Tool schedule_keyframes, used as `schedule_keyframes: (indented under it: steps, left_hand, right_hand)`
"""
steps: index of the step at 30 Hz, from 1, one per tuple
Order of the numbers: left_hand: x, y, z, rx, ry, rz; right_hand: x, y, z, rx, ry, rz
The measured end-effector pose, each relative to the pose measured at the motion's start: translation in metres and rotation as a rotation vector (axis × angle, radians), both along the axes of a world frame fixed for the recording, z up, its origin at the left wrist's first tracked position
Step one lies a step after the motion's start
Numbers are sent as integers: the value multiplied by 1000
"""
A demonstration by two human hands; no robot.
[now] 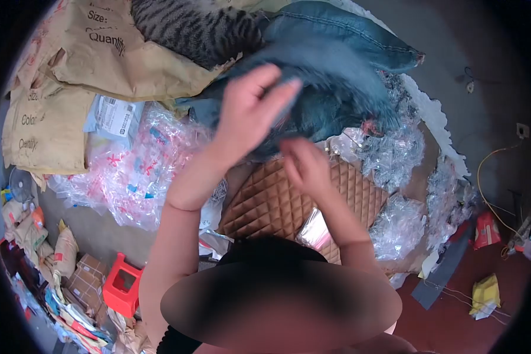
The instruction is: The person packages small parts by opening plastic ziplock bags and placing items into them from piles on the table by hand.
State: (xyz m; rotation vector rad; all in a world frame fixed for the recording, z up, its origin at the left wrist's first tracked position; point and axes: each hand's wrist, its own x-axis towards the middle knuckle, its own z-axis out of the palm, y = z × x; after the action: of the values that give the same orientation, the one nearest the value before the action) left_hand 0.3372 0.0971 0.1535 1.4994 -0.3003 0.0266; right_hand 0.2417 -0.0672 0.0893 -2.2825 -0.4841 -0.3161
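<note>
A large piece of blue cloth [348, 29] with a stitched seam, denim-like, lies in front of me, its middle smeared by motion. My left hand [251, 109] is raised over its near side, thumb and fingers closed on a bluish fold. Lower and to the right, my right hand [307, 165] is just below the cloth's near edge, thumb and fingers apart; I cannot tell whether it touches the cloth. Beneath my right hand lies a brown quilted pad [271, 200], with a shiny silvery packet [314, 229] on it near my body.
A striped cat [200, 32] lies beside the cloth on brown printed paper bags [109, 65]. Crumpled clear plastic [141, 171] is heaped at left, more clear wrap [395, 147] at right. A red stool [123, 286] and cardboard box [85, 280] stand lower left; a yellow cord [484, 177] runs along the right.
</note>
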Motion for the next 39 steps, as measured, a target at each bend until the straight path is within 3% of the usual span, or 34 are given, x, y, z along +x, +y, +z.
schedule_keyframes:
  steps: [3, 6, 9, 12, 16, 26, 32, 34, 38, 39]
  left_hand:
    - [-20, -28, -6, 232, -229, -75]
    - [-38, -39, -29, 389, -291, -101]
    - [-40, -25, -37, 435, -177, -173]
    - [-36, -10, -40, 286, -196, -135]
    - [-50, -14, -48, 397, -171, -183]
    - [-45, -23, -36, 325, -188, -135]
    - [-16, -6, -19, -263, 290, 40]
    - [-8, -17, 0, -430, 316, 244]
    - [17, -14, 25, -507, 193, 127]
    - [23, -13, 31, -486, 171, 144]
  right_hand:
    - [88, 2, -79, -322, 144, -240]
    - [152, -9, -115, -492, 218, -356]
    - [174, -23, -123, -565, 279, -401]
    - [178, -32, -124, -590, 296, -413]
    - [171, -43, -124, -591, 311, -411]
    - [161, -62, -121, -603, 366, -409]
    - [168, -66, -125, -518, 375, -382]
    - [165, -64, -126, -442, 363, -339]
    - [116, -82, -84, -146, 314, -133]
    - [93, -86, -40, -59, 399, -37]
